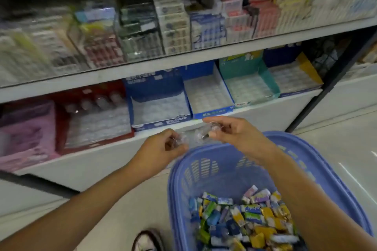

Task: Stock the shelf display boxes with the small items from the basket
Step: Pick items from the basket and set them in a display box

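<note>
Packs [175,22] on the upper shelf [183,57], across the top of the frame, blur past reading. The clear item [196,136] pinched between left hand [161,150] and right hand [231,134] is indistinct. The bottom edge crops the basket [204,171] and a shoe [145,241].

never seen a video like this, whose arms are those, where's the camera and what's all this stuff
There is no machine here. These are a person's two bare arms, filmed by one wide-angle camera worn on the head, looking forward and down. The left hand and right hand are raised in front of the lower shelf, both pinching a small clear item that is too blurred to name. Under the right arm stands a blue basket holding many colourful wrapped packets. Open display boxes sit side by side on the lower shelf. A shoe shows at the bottom edge.
</note>
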`<action>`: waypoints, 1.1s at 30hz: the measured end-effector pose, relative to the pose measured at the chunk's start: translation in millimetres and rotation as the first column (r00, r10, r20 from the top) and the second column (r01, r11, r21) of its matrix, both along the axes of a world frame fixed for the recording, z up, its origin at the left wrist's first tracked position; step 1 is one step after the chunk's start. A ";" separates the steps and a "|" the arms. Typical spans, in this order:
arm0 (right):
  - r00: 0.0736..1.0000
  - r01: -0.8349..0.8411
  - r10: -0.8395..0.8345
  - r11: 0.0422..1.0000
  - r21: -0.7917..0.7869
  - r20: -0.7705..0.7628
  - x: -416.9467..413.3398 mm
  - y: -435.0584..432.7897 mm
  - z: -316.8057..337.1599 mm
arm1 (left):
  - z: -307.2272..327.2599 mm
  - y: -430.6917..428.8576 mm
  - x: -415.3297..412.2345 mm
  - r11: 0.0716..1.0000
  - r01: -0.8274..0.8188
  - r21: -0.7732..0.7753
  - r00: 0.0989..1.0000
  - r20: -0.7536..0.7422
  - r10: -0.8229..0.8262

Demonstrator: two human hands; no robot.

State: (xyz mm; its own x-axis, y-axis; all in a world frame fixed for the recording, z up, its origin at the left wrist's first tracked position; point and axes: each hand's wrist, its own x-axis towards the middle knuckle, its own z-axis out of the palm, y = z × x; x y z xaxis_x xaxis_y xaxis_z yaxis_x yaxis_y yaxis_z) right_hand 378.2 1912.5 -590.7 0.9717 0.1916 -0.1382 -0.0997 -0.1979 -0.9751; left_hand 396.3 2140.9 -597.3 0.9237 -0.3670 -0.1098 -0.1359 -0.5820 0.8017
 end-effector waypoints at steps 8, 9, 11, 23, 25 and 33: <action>0.914 0.235 -0.183 0.966 -0.107 0.361 56.0 116.3 23.8 | 4.2 77.6 10.0 0.896 -0.299 -0.327 0.932 0.100 0.348; 0.903 0.231 -0.162 0.964 -0.132 0.398 65.5 132.7 23.9 | 2.1 87.4 11.6 0.877 -0.337 -0.343 0.906 0.137 0.401; 0.867 0.232 -0.095 0.945 -0.229 0.489 84.5 163.4 23.5 | -6.4 107.1 11.8 0.835 -0.408 -0.370 0.849 0.181 0.496; 0.827 0.121 0.388 0.586 -0.801 0.408 151.7 222.7 10.7 | -36.0 149.1 12.3 0.764 -0.626 -0.156 0.653 0.429 0.623; 0.827 0.108 0.404 0.568 -0.816 0.390 153.5 222.5 11.6 | -33.0 148.6 16.4 0.774 -0.612 -0.161 0.660 0.436 0.613; 0.767 0.222 0.478 0.429 -0.876 0.428 151.9 225.9 4.9 | -35.2 148.9 22.4 0.783 -0.594 -0.185 0.717 0.321 0.619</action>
